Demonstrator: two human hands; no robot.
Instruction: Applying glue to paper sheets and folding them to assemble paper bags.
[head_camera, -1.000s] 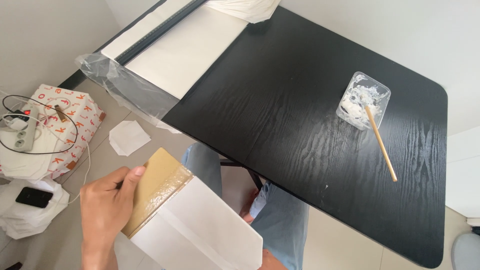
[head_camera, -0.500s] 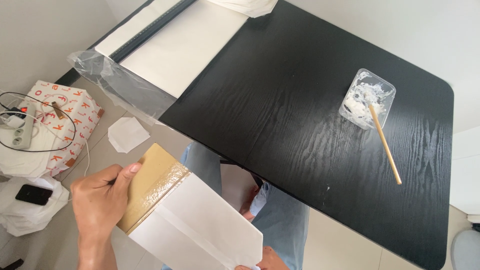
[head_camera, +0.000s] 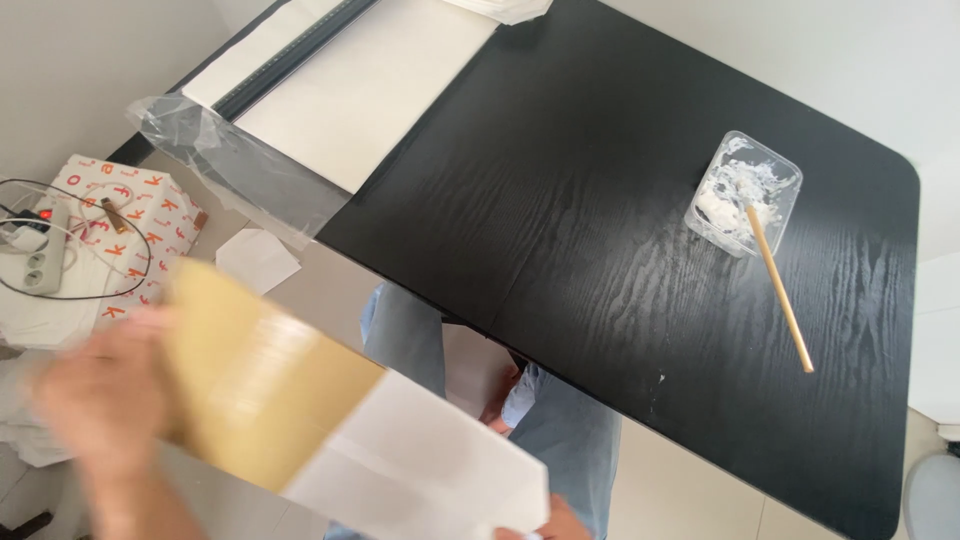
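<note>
The blurred left hand (head_camera: 105, 405) grips a tan-and-white folded box (head_camera: 340, 425).

The table (head_camera: 600, 250) fills the centre and right of the frame. On it, at the upper right, stands 1 tub (head_camera: 743, 192), with a stick (head_camera: 780, 300) resting in it and running down toward the lower right. A sheet (head_camera: 350, 90) lies on the table's upper-left end, with plastic film (head_camera: 230, 170) hanging off its left edge. At the lower left, below the table's edge, a folded paper piece (head_camera: 330, 420) sits between the left hand (head_camera: 95, 400) and the right hand (head_camera: 550, 525). A patterned box (head_camera: 130, 220) sits at the far left on the floor, a power strip (head_camera: 35, 262) beside it.
</note>
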